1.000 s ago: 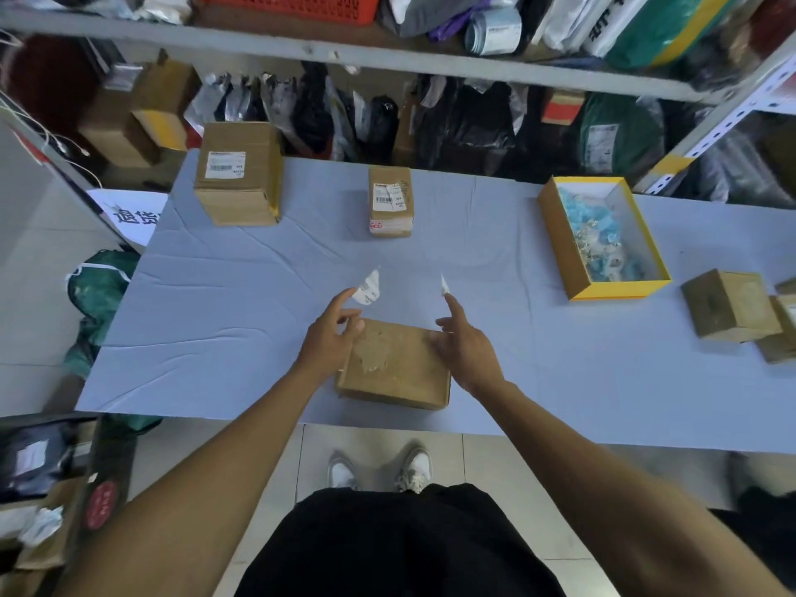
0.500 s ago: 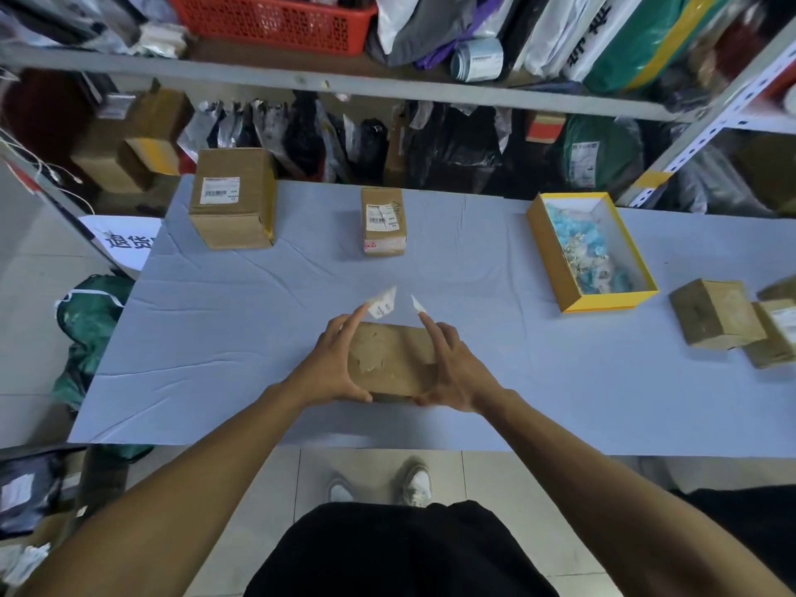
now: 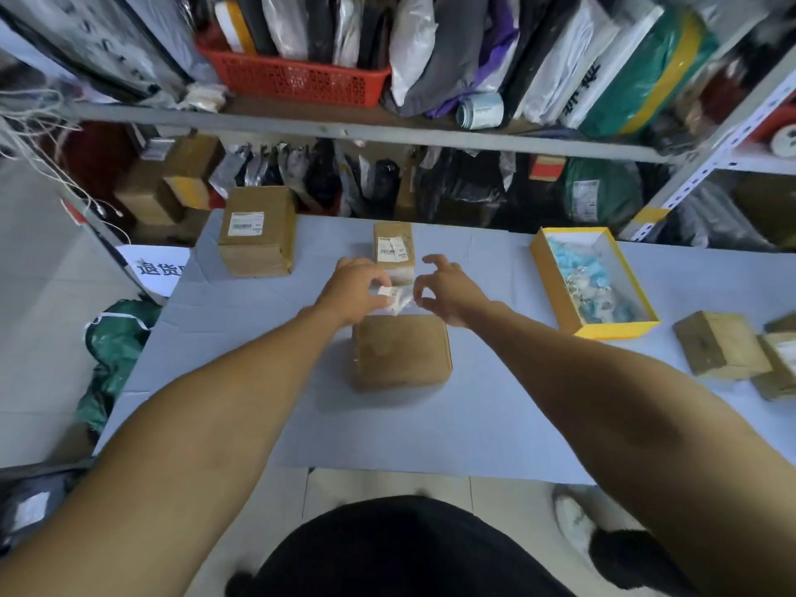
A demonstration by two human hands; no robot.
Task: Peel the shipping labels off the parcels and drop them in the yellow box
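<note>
Lifted off the brown parcel since half a second ago and brought together just beyond its far edge: both hands, with the torn label scraps now between them rather than held apart. Left hand pinched shut on a crumpled white label piece. Right hand curled, thumb and forefinger nearly closed at the scrap's right edge; cannot tell whether gripping or only touching, given the blur. Parcel below the wrists apparently stripped, top face bare. Yellow box well to the right of the right hand, already holding a heap of pale blue and white scraps. Scrap not yet dropped. Left to do, judging by visible labels: small labelled parcel just beyond the fingertips, larger labelled carton beyond and left of the left hand. Further cartons far right, past the yellow box, mostly bare-looking.
</note>
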